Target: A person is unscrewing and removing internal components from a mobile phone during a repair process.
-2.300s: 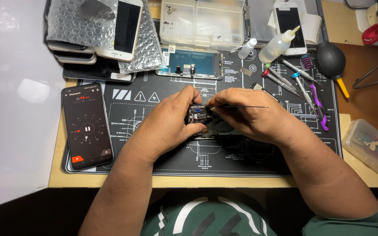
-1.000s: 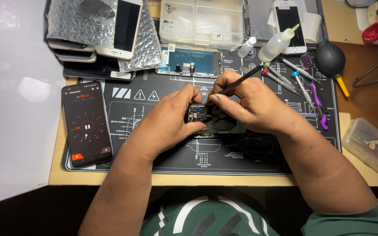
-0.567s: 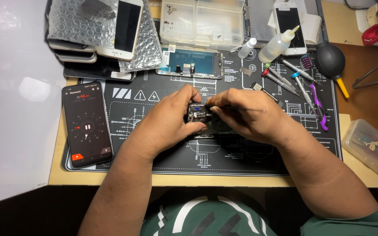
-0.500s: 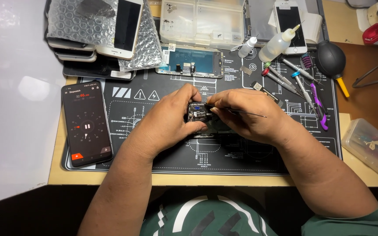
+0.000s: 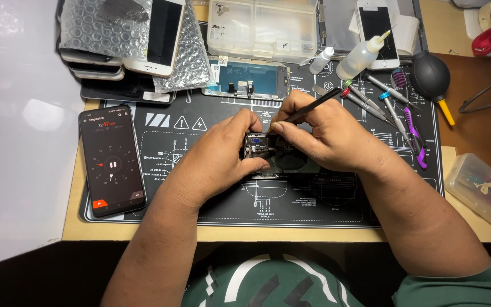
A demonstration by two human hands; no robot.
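in the head view, an opened phone point(image 5: 268, 153) is seen lying on the black work mat point(image 5: 200, 193), near the middle of the desk point(image 5: 80, 227). its left end is pinched by the left hand point(image 5: 223, 156), the thumb below and the fingers curled over the top edge. a thin black tool point(image 5: 308, 108) is held pen-like in the grip of the right hand point(image 5: 325, 139), pressed between thumb and fingertips, its tip lowered to the small parts at the phone's left end and its shaft slanted up toward the far right. toward the left edge of the mat a dark phone with a stopwatch screen point(image 5: 112, 160) is laid flat. a detached screen panel point(image 5: 251, 79) is placed just beyond the hands, near the far edge. small screwdrivers point(image 5: 387, 105) are spread at the far right corner of the mat, beside a black dust blower point(image 5: 432, 77) and two squeeze bottles point(image 5: 359, 57). stacked phones on bubble wrap point(image 5: 137, 42) are kept at the far left corner.
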